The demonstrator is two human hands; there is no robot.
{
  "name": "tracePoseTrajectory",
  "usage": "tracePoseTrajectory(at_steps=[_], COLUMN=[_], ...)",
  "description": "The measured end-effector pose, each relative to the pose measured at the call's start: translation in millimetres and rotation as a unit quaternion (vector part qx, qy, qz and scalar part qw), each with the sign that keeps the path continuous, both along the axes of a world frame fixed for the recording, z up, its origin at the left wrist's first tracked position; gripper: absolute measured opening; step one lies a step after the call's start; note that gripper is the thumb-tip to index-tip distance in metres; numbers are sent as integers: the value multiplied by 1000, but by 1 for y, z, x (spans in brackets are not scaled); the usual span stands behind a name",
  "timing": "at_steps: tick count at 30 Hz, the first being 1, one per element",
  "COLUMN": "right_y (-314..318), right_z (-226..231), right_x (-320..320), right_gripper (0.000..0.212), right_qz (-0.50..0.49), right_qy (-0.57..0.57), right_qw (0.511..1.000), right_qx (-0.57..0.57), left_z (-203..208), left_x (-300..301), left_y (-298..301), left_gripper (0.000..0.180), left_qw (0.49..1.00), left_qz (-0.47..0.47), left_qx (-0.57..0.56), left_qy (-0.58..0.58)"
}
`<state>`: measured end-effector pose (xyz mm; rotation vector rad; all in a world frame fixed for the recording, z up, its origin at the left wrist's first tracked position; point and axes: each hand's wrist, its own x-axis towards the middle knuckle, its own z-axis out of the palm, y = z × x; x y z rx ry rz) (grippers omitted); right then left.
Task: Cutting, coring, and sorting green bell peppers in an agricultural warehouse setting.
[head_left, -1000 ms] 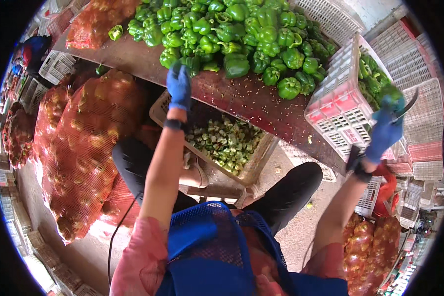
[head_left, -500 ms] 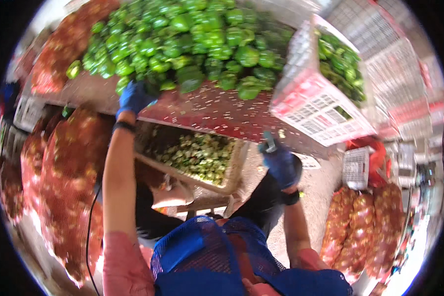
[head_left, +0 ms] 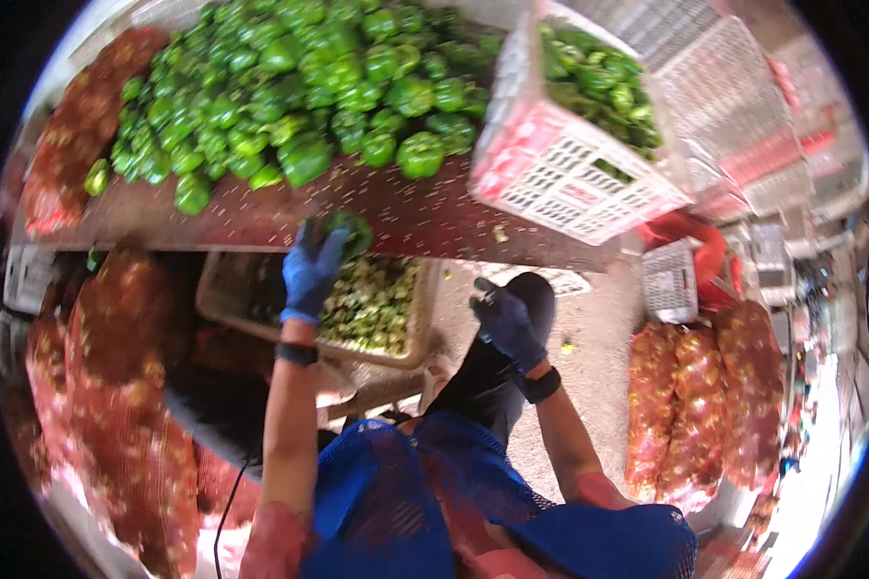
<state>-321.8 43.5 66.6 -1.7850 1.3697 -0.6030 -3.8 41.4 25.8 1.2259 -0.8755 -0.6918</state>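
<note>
My left hand (head_left: 311, 273), in a blue glove, grips a dark green bell pepper (head_left: 350, 233) just in front of the table edge. Below it, the tray (head_left: 416, 359) holds pale cut pepper pieces (head_left: 375, 307). My right hand (head_left: 508, 323), gloved in blue as well, is closed over my knee around a short greyish object (head_left: 484, 286); its kind is too blurred to make out. A big heap of green bell peppers (head_left: 280, 92) covers the far part of the dark red table (head_left: 251, 214).
On the table's right stands a white and pink crate (head_left: 574, 198) of green peppers. Red mesh sacks (head_left: 126, 386) fill the left side, with more sacks (head_left: 681, 415) on the right floor. A small white basket (head_left: 670, 280) and stacked crates (head_left: 743, 125) stand farther right.
My left hand has come back from the heap toward me and to the right, now with a bell pepper in it. My right hand has shifted left. The whole view has turned slightly.
</note>
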Motion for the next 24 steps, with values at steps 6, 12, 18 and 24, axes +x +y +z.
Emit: tracePoseTrajectory(at_steps=[6, 12, 18, 24], right_y=[-6, -27, -22, -19], right_z=[-4, -37, -51, -53], right_x=[103, 159, 162, 168], right_gripper=[16, 16, 21, 17], right_qz=[57, 78, 102, 90], right_qy=[-337, -113, -171, -87], right_qw=[908, 990, 980, 988], right_qx=[243, -19, -1, -89], left_z=[-17, -15, -8, -10], left_x=[-6, -9, -11, -16], left_y=[1, 11, 19, 15], left_gripper=[33, 47, 51, 53], left_qw=[986, 960, 938, 924], left_qz=[3, 77, 85, 126], left_qx=[117, 88, 175, 163], left_qy=[-117, -253, -288, -321])
